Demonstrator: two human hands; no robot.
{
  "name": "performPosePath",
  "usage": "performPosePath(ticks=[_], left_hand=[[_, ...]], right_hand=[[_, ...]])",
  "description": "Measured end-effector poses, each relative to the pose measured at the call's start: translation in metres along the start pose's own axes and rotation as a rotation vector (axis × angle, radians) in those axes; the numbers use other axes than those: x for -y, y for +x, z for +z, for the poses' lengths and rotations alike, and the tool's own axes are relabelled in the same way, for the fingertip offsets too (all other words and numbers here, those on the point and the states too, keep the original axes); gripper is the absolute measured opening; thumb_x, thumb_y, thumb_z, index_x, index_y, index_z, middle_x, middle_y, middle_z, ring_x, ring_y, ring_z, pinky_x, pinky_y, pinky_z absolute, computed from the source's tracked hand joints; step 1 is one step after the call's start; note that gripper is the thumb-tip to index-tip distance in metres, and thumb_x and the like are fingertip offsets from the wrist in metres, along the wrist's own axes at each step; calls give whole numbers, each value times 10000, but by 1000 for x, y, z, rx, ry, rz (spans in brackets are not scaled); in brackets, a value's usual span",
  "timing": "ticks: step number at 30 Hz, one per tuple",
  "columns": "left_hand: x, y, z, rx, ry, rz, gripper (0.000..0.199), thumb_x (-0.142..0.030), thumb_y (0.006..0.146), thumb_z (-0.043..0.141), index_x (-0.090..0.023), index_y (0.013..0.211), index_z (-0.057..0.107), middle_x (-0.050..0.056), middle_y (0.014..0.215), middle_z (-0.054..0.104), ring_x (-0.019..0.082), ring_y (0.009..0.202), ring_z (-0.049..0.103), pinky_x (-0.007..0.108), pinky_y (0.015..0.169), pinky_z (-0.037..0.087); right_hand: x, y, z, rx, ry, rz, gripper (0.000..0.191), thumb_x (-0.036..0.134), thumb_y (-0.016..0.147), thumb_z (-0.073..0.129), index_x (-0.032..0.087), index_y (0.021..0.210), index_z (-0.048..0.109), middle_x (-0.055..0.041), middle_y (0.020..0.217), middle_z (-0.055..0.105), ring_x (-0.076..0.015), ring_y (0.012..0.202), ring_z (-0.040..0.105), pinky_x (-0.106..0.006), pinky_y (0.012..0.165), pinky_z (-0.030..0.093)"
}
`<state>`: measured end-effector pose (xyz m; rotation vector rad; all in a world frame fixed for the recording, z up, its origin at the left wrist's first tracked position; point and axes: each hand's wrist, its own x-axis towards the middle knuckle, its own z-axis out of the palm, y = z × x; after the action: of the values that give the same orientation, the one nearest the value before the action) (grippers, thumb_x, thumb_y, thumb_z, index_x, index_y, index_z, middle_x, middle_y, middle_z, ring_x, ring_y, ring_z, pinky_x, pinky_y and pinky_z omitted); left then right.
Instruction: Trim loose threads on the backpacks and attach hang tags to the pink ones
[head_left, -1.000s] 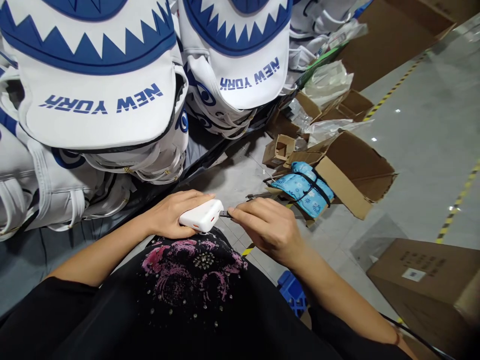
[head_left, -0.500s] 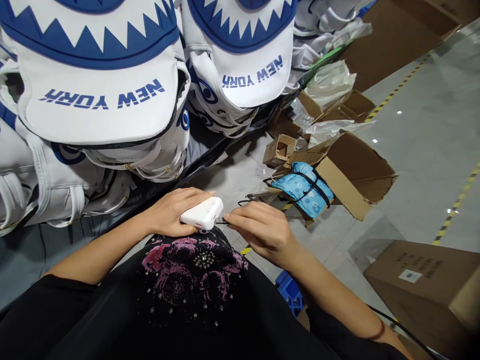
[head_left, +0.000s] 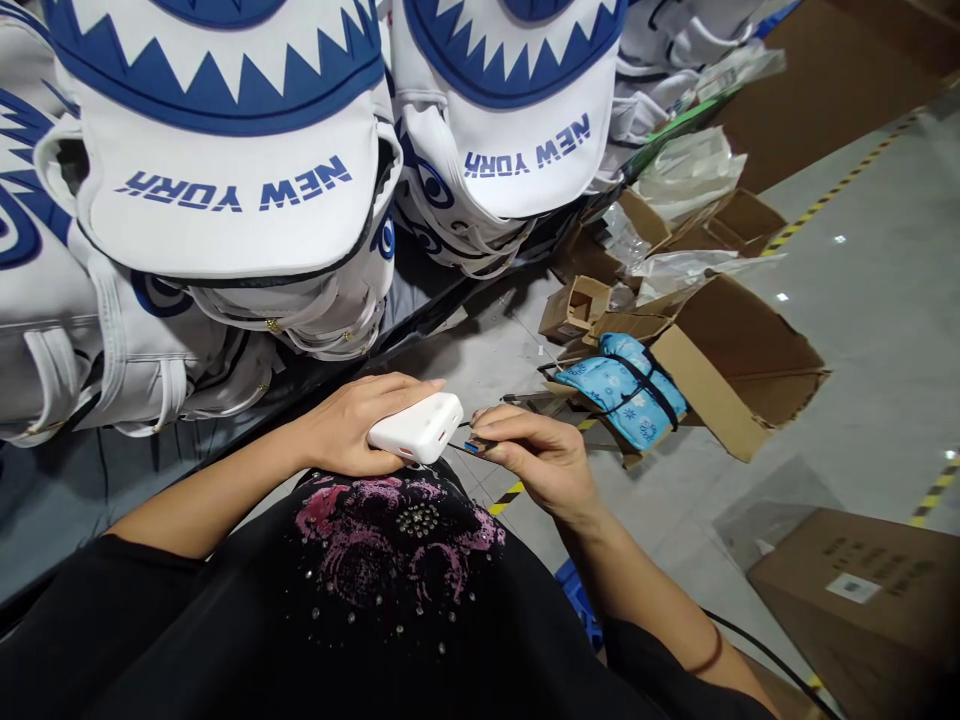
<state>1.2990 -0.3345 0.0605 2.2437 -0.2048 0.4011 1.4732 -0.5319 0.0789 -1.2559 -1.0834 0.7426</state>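
Observation:
My left hand (head_left: 358, 422) is wrapped round a white power bank (head_left: 417, 428), whose end with the ports faces right. Just right of it, my right hand (head_left: 541, 455) pinches a USB plug (head_left: 475, 446) with a blue inside between thumb and fingers. A small gap separates the plug from the power bank. Both hands are in front of the black shirt with a pink flower print. Part of the plug is hidden by my right fingers.
White and blue bags (head_left: 232, 200) marked NEW YORK are stacked on a dark-covered table at the upper left. On the floor to the right are open cardboard boxes (head_left: 705, 385), a blue patterned bundle (head_left: 628, 390), plastic bags and a closed carton (head_left: 862, 590).
My right hand has turned, and the plug now shows its blue inside, a little away from the power bank. The whole view has shifted slightly, with the surroundings now further right.

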Motion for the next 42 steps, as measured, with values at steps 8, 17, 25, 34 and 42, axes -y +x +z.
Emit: performPosePath(ticks=[8,17,25,34,42], left_hand=[[-2,-1,1,11,-47,3,841,-250,813,687,-223,1572,327,153,1292,603,264,1137,633,424,935,570],[-1,-5,1,3,-53,21,829,-252,817,691,-205,1566,339,167,1330,598,261,1160,625,397,942,559],[3,-9,4,-108,241,6,916,-292,812,714,-233,1595,242,163,1325,573,300,1207,575,466,975,498],[8,-13,12,-203,489,-22,825,-356,850,674,-240,1567,283,134,1169,557,288,1051,561,430,880,423],[8,-14,12,-133,539,-6,809,-332,878,639,-238,1577,243,147,1276,597,314,1106,538,442,893,365]], right_hand=[[-1,-3,3,-25,61,63,115,326,848,779,305,956,809,-33,860,780,-175,810,715,-335,726,608],[4,-2,7,-2,24,57,105,296,879,743,256,959,797,-37,852,771,-161,785,710,-309,712,586],[25,-4,18,-42,-55,312,202,347,917,680,172,1015,699,27,619,647,-98,541,574,-234,526,464],[35,1,24,3,-117,467,180,328,890,672,150,905,692,21,570,627,-89,497,536,-210,463,389],[34,7,28,28,-273,462,133,274,872,634,157,856,694,18,559,629,-107,498,553,-225,477,423]])
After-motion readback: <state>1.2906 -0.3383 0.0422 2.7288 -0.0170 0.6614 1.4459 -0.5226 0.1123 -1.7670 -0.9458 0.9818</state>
